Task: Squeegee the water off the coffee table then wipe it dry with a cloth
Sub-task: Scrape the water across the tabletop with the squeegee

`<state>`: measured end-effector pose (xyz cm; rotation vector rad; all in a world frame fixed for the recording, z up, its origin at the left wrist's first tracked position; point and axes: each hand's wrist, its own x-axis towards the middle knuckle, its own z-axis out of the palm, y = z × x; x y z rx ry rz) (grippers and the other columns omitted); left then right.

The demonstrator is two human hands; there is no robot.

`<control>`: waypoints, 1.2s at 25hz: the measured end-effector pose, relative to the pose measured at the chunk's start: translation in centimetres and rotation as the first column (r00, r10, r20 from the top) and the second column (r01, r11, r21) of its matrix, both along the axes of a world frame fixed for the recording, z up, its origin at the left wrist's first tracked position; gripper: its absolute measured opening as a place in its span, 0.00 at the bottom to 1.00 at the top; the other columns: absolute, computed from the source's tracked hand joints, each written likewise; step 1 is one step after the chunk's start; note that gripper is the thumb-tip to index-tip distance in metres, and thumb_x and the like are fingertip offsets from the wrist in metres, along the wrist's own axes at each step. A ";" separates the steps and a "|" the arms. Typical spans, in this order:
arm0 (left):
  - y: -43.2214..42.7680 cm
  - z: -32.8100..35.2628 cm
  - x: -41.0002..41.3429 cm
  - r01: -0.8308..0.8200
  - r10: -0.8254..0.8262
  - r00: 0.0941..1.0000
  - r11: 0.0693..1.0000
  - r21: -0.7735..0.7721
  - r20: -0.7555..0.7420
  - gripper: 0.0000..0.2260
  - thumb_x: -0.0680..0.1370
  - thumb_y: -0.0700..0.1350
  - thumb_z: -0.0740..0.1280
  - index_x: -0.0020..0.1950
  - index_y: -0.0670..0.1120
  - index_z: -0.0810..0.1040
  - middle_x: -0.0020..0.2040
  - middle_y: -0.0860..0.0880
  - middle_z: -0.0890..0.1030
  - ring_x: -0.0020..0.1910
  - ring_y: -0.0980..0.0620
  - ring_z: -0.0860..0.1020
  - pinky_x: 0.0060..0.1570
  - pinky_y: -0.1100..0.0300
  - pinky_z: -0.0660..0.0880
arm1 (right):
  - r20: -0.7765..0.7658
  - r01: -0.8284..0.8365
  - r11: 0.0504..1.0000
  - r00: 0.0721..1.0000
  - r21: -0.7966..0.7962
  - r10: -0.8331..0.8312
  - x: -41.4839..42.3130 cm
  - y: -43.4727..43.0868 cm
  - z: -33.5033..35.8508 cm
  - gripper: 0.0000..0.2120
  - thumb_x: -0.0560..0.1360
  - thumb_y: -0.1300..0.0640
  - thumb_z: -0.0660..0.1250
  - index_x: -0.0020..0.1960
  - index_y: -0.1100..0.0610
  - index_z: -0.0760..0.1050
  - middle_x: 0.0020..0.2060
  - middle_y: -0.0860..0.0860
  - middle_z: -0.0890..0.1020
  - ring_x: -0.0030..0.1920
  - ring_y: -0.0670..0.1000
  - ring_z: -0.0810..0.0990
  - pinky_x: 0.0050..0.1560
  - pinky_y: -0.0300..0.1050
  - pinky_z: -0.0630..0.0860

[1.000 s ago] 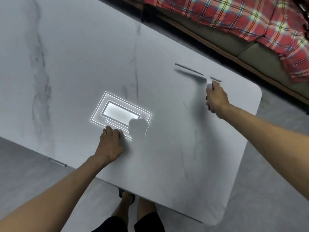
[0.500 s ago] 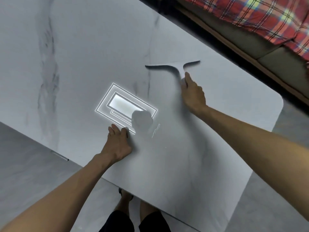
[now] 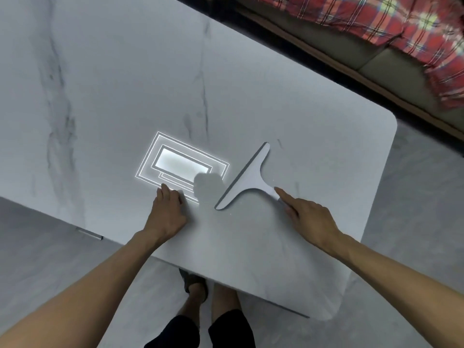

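A white T-shaped squeegee (image 3: 247, 178) lies blade-down on the pale marble coffee table (image 3: 113, 84), its blade running diagonally from upper right to lower left. My right hand (image 3: 310, 218) grips its handle, index finger stretched along it. My left hand (image 3: 167, 213) rests flat on the tabletop near the front edge, fingers together, holding nothing. No cloth is in view. Water on the surface is too faint to make out.
A ceiling light's bright rectangular reflection (image 3: 182, 165) shows on the tabletop just beyond my left hand. A sofa with a red plaid blanket (image 3: 401, 28) runs along the table's far side. Grey floor (image 3: 37, 247) surrounds the table; my legs and a foot (image 3: 194, 285) stand at the near edge.
My right hand has pulled the squeegee from the far right part of the table toward the near edge, and the blade has turned diagonal. My left hand stayed pressed on the table.
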<state>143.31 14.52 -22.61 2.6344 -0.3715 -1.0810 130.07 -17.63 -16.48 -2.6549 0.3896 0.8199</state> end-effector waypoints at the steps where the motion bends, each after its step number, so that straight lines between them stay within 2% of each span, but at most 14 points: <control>1: 0.2 0.1 -0.7 0.020 -0.020 1.000 1.000 0.008 -0.009 0.15 0.69 0.35 0.62 0.55 0.38 0.69 0.65 0.36 0.65 0.60 0.37 0.67 0.54 0.53 0.67 | -0.009 0.005 1.000 1.000 -0.009 -0.005 -1.8 -0.8 0.3 0.22 0.83 0.45 0.45 0.73 0.29 0.46 0.48 0.44 0.81 0.43 0.50 0.78 0.43 0.47 0.74; 3: 0.6 0.2 -2.1 0.057 -0.055 0.997 0.998 0.040 -0.051 0.17 0.70 0.34 0.61 0.59 0.37 0.69 0.68 0.33 0.63 0.65 0.33 0.65 0.61 0.48 0.67 | -0.025 0.027 0.999 0.999 -0.039 -0.028 -5.0 -2.1 0.8 0.21 0.82 0.44 0.44 0.73 0.28 0.45 0.50 0.43 0.81 0.45 0.50 0.79 0.43 0.47 0.74; 5: 0.8 0.6 -3.3 0.065 -0.062 0.995 0.997 0.048 -0.078 0.16 0.71 0.34 0.60 0.59 0.37 0.69 0.68 0.33 0.62 0.65 0.33 0.65 0.61 0.48 0.67 | -0.043 0.050 0.995 0.998 -0.090 -0.054 -7.3 -3.1 1.4 0.21 0.82 0.43 0.44 0.72 0.27 0.44 0.51 0.43 0.82 0.46 0.51 0.80 0.41 0.46 0.73; 8: 0.7 1.6 -5.0 0.097 -0.095 0.991 0.995 0.014 -0.091 0.14 0.70 0.32 0.60 0.55 0.38 0.69 0.62 0.37 0.66 0.56 0.39 0.69 0.50 0.54 0.65 | -0.025 0.118 0.981 0.992 -0.155 -0.124 -9.7 -3.9 2.7 0.21 0.82 0.43 0.45 0.73 0.29 0.47 0.52 0.42 0.83 0.48 0.52 0.82 0.37 0.44 0.69; 10: 1.0 2.0 -5.7 0.103 -0.104 0.992 0.995 -0.019 -0.077 0.13 0.69 0.31 0.60 0.53 0.39 0.69 0.57 0.39 0.70 0.52 0.40 0.71 0.45 0.56 0.64 | 0.026 0.172 0.972 0.985 -0.158 -0.170 -10.6 -3.5 4.0 0.21 0.81 0.42 0.45 0.73 0.29 0.47 0.50 0.40 0.84 0.46 0.51 0.82 0.34 0.43 0.67; 12: 1.6 2.5 -5.8 0.013 -0.017 0.998 0.998 -0.055 -0.056 0.12 0.70 0.32 0.60 0.52 0.42 0.68 0.50 0.43 0.74 0.47 0.41 0.74 0.41 0.55 0.67 | 0.069 0.161 0.977 0.986 -0.139 -0.153 -10.6 -2.1 5.3 0.21 0.80 0.39 0.44 0.72 0.29 0.48 0.50 0.38 0.83 0.46 0.50 0.82 0.33 0.42 0.67; 15: 3.4 2.8 -5.2 -0.131 0.131 0.991 0.991 -0.028 0.012 0.12 0.71 0.35 0.60 0.53 0.46 0.67 0.40 0.48 0.75 0.39 0.44 0.75 0.35 0.56 0.68 | 0.019 -0.014 0.998 1.000 -0.058 0.015 -9.7 2.2 5.9 0.23 0.77 0.33 0.38 0.72 0.27 0.47 0.52 0.39 0.82 0.48 0.48 0.82 0.39 0.44 0.72; 17: 5.2 2.5 -4.8 -0.223 0.223 0.973 0.975 -0.014 0.066 0.13 0.72 0.36 0.60 0.55 0.46 0.68 0.40 0.48 0.76 0.39 0.44 0.75 0.35 0.56 0.69 | -0.024 -0.206 0.977 0.978 0.058 0.207 -8.2 6.6 4.7 0.22 0.78 0.34 0.39 0.72 0.27 0.46 0.50 0.43 0.80 0.47 0.51 0.81 0.42 0.46 0.72; 20: 7.8 1.7 -4.5 -0.346 0.345 0.934 0.938 -0.011 0.096 0.13 0.73 0.37 0.61 0.56 0.46 0.68 0.45 0.46 0.78 0.41 0.44 0.75 0.38 0.55 0.70 | 0.054 -0.528 0.834 0.848 0.159 0.527 -4.8 14.2 1.4 0.21 0.83 0.42 0.49 0.75 0.35 0.53 0.46 0.50 0.79 0.40 0.56 0.79 0.36 0.46 0.68; 22: 8.8 1.3 -4.7 -0.394 0.394 0.916 0.919 -0.017 0.069 0.10 0.73 0.38 0.62 0.52 0.47 0.67 0.44 0.47 0.78 0.37 0.48 0.75 0.33 0.57 0.68 | 0.086 -0.647 0.751 0.762 0.134 0.641 -2.9 17.8 -0.6 0.22 0.83 0.48 0.54 0.76 0.39 0.55 0.43 0.52 0.78 0.37 0.56 0.77 0.34 0.47 0.67; 23: 9.2 1.2 -4.9 -0.410 0.410 0.911 0.912 -0.021 0.047 0.09 0.73 0.39 0.63 0.51 0.47 0.67 0.44 0.48 0.78 0.35 0.51 0.74 0.30 0.58 0.66 | 0.100 -0.662 0.741 0.750 0.117 0.654 -2.2 18.7 -1.4 0.22 0.83 0.49 0.54 0.76 0.39 0.55 0.43 0.52 0.78 0.37 0.57 0.77 0.34 0.47 0.66; 25: 9.3 1.1 -5.4 -0.415 0.416 0.909 0.909 -0.038 0.015 0.09 0.72 0.40 0.65 0.48 0.47 0.67 0.43 0.49 0.77 0.35 0.54 0.73 0.28 0.61 0.64 | 0.111 -0.627 0.771 0.779 0.109 0.618 -1.2 18.8 -2.4 0.21 0.84 0.46 0.50 0.76 0.39 0.56 0.45 0.52 0.78 0.39 0.57 0.78 0.35 0.47 0.67; 27: 8.7 1.0 -6.3 -0.382 0.384 0.923 0.921 -0.074 0.008 0.10 0.72 0.38 0.65 0.47 0.46 0.66 0.44 0.47 0.75 0.37 0.51 0.73 0.29 0.61 0.64 | 0.115 -0.548 0.829 0.836 0.114 0.536 -1.4 17.1 -2.7 0.20 0.83 0.44 0.49 0.75 0.37 0.57 0.46 0.51 0.79 0.42 0.56 0.79 0.40 0.49 0.73; 30: 6.7 1.0 -7.7 -0.289 0.292 0.956 0.953 -0.097 0.019 0.15 0.69 0.31 0.62 0.48 0.47 0.65 0.50 0.43 0.73 0.44 0.45 0.74 0.38 0.55 0.71 | 0.083 -0.351 0.926 0.936 0.139 0.342 -3.6 12.2 -2.0 0.19 0.82 0.41 0.48 0.72 0.33 0.59 0.46 0.48 0.81 0.46 0.52 0.80 0.45 0.48 0.75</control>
